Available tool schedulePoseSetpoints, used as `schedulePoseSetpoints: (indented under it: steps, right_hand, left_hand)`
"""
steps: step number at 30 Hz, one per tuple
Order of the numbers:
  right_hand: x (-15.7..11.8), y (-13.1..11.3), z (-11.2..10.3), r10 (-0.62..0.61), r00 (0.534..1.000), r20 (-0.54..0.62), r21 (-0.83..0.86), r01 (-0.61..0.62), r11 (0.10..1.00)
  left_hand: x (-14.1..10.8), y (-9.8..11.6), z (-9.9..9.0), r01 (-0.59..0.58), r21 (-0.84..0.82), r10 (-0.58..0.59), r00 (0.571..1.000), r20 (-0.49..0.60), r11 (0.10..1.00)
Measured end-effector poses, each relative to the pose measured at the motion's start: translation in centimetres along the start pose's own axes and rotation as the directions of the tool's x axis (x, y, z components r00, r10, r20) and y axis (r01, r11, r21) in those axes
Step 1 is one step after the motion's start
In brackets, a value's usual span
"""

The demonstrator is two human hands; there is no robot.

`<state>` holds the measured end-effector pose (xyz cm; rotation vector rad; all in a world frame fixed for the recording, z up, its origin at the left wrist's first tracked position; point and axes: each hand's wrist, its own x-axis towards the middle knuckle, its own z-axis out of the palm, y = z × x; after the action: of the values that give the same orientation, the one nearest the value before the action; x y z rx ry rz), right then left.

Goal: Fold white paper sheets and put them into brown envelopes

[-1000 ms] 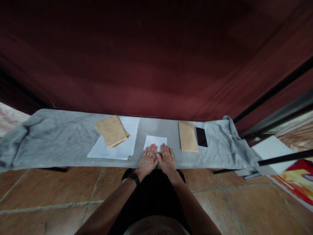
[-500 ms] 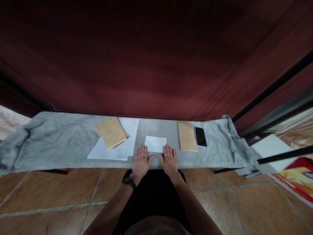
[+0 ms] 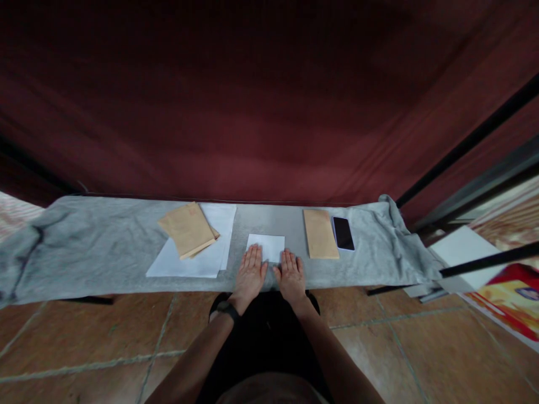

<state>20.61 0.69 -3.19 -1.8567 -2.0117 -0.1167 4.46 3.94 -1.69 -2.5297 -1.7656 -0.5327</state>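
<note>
A small white sheet of paper (image 3: 269,246), perhaps folded, lies flat on the grey cloth in front of me. My left hand (image 3: 250,274) rests flat with fingers stretched forward, the fingertips over the paper's lower left part. My right hand (image 3: 290,276) lies palm down too, its fingertips at the paper's lower right corner. Neither hand grips anything. To the right sits a brown paper envelope (image 3: 320,234), apart from the white sheet. On the left, several brown envelopes (image 3: 188,229) are piled askew on larger white sheets of paper (image 3: 177,264).
A dark-screened phone (image 3: 343,233) lies just right of the single envelope. Grey cloth (image 3: 113,241) covers the long narrow table, bunched at both ends. A dark red curtain-like surface (image 3: 252,146) rises behind it. A black bar (image 3: 488,261) crosses at the right.
My left hand has slid inward and forward, from beside the paper's left corner onto its lower left part. The right hand stays at the lower right corner. The view has shifted slightly.
</note>
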Motion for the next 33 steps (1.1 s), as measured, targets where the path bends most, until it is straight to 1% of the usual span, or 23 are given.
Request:
schedulePoseSetpoints:
  steps: [3, 5, 7, 10, 15, 20, 22, 26, 28, 30, 33]
  right_hand:
    - [0.1, 0.0, -0.2, 0.008, 1.000, 0.031, 0.002, -0.008, 1.000]
    - [0.1, 0.1, -0.2, 0.006, 0.999, 0.046, 0.007, -0.007, 1.000]
    - [0.2, 0.1, -0.2, 0.003, 0.999, 0.046, 0.010, -0.004, 1.000]
    - [0.2, 0.1, -0.2, -0.001, 1.000, 0.031, 0.008, 0.001, 1.000]
    - [0.1, 0.1, -0.3, -0.004, 1.000, 0.027, -0.006, 0.004, 1.000]
    - [0.0, 0.3, 0.2, -0.009, 1.000, 0.021, 0.000, 0.010, 1.000]
    - [0.1, 0.3, 0.4, 0.011, 1.000, 0.015, 0.008, -0.011, 1.000]
    - [1.6, -0.2, 0.7, 0.067, 0.998, 0.006, 0.051, -0.067, 0.996]
    - [2.8, -0.9, 0.9, 0.030, 0.999, 0.024, 0.103, -0.032, 0.994]
    - [4.0, -1.7, 1.2, -0.038, 0.997, 0.064, 0.152, 0.028, 0.988]
    - [5.1, -2.6, 1.6, -0.087, 0.987, 0.137, 0.157, 0.066, 0.985]
  left_hand:
    - [1.6, 1.2, 0.5, -0.102, -0.020, 0.103, 0.991, 0.082, 0.995]
    - [2.6, 1.6, 1.0, -0.120, -0.024, 0.122, 0.985, 0.120, 0.993]
    - [3.3, 1.7, 1.4, -0.115, -0.021, 0.117, 0.983, 0.141, 0.993]
    - [3.8, 0.9, 1.7, -0.092, -0.007, 0.092, 0.987, 0.133, 0.996]
    - [3.8, -0.6, 1.6, -0.007, 0.029, 0.004, 0.995, 0.101, 1.000]
    - [3.6, -0.8, 1.7, 0.014, 0.048, -0.017, 0.997, 0.072, 0.999]
    - [3.6, -0.7, 1.8, 0.017, 0.048, -0.020, 0.997, 0.070, 0.999]
    - [3.6, -0.7, 2.0, 0.022, 0.037, -0.025, 0.996, 0.086, 0.999]
    - [3.5, -0.9, 2.1, 0.016, 0.026, -0.018, 0.996, 0.088, 1.000]
    - [3.4, -1.0, 2.2, 0.000, 0.019, -0.001, 0.995, 0.095, 1.000]
    - [3.3, -1.1, 2.3, -0.013, 0.025, 0.010, 0.994, 0.112, 1.000]
